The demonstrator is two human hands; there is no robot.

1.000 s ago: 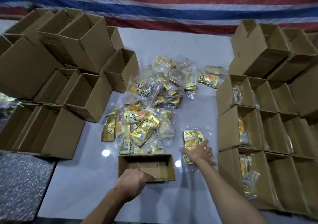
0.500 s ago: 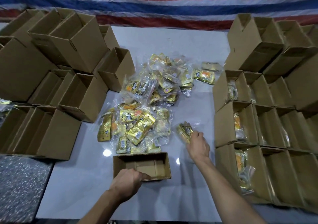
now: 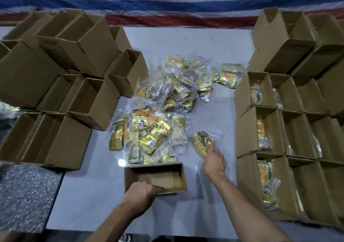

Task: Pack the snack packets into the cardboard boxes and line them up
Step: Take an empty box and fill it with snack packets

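Box stacks [image 3: 78,100] flanking packet heap [image 3: 158,122]

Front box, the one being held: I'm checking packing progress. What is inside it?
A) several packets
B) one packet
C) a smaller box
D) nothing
D: the front box shows only bare cardboard inside; the left hand grips its near wall, and the right hand holds a packet outside it.

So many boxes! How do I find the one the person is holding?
On the white table, find the heap of gold snack packets in the middle. Between it and the person sits one small open box. Unlike the side boxes, it stands alone, and the left hand grips its near wall.
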